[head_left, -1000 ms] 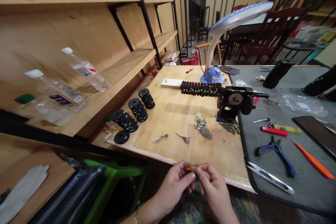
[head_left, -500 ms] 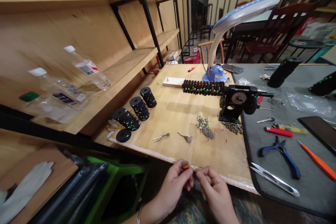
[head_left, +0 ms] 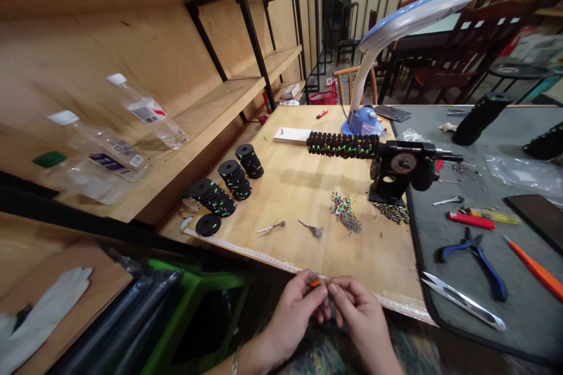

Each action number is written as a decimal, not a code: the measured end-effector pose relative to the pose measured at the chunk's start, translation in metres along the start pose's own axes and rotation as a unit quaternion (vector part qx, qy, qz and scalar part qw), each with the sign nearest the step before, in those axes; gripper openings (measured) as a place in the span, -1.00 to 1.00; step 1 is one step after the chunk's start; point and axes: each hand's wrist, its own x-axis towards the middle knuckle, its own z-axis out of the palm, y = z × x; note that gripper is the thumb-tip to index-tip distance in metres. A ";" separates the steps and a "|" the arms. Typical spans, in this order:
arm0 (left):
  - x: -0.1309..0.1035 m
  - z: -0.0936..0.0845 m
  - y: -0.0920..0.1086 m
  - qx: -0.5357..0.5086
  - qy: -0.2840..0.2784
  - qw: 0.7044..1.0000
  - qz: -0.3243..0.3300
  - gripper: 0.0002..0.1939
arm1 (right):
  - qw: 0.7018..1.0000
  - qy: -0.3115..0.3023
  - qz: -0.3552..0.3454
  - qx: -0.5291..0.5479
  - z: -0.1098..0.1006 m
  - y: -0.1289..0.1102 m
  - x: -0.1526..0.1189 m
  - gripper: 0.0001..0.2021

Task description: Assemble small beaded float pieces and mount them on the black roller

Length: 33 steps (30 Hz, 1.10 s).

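Observation:
My left hand (head_left: pixel 294 312) is closed at the near table edge, pinching a small orange piece (head_left: pixel 315 283) between thumb and fingers. Close beside it, my right hand (head_left: pixel 364 313) is also closed, its thumb and fingertips pressed together; whatever is in that pinch is too small to make out. The hands nearly touch. Ahead of them lie two little bundles of pale fibres, a left one (head_left: pixel 271 227) and a right one (head_left: pixel 311 229). A pile of tiny colourful beads (head_left: pixel 341 204) spills into grey metal bits (head_left: pixel 350 223).
Black foam spools (head_left: pixel 214 197) with bright bits stand at left. A black clamp device (head_left: pixel 393 167) carries a long ribbed foam roll (head_left: pixel 342 145), below a blue-white lamp (head_left: pixel 361 120). Pliers (head_left: pixel 474 255), tweezers (head_left: pixel 466 303) and an orange-handled tool (head_left: pixel 534 269) lie on the grey mat (head_left: pixel 453 343).
My right hand has come slightly closer to the left, and the fingertips now nearly meet. More of the orange piece shows. The view has shifted a little.

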 end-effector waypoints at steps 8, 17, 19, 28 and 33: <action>0.001 0.003 -0.004 -0.052 -0.015 0.998 -0.011 -0.69 | 1.000 0.013 -0.013 0.011 0.004 0.001 -0.002 -0.58; 0.003 0.006 -0.006 -0.093 0.028 0.995 -0.008 -0.64 | 0.999 0.028 -0.027 -0.019 0.004 0.001 -0.003 -0.56; 0.003 0.006 -0.008 -0.092 0.039 0.995 -0.003 -0.63 | 0.999 0.031 -0.023 -0.022 0.004 0.000 -0.003 -0.55; 0.004 0.007 -0.010 -0.056 0.062 0.996 0.009 -0.57 | 0.999 0.037 -0.019 -0.029 0.001 0.003 -0.003 -0.55; 0.004 0.007 -0.009 -0.061 0.063 0.996 0.006 -0.55 | 0.999 0.026 -0.016 -0.024 0.001 0.005 -0.003 -0.57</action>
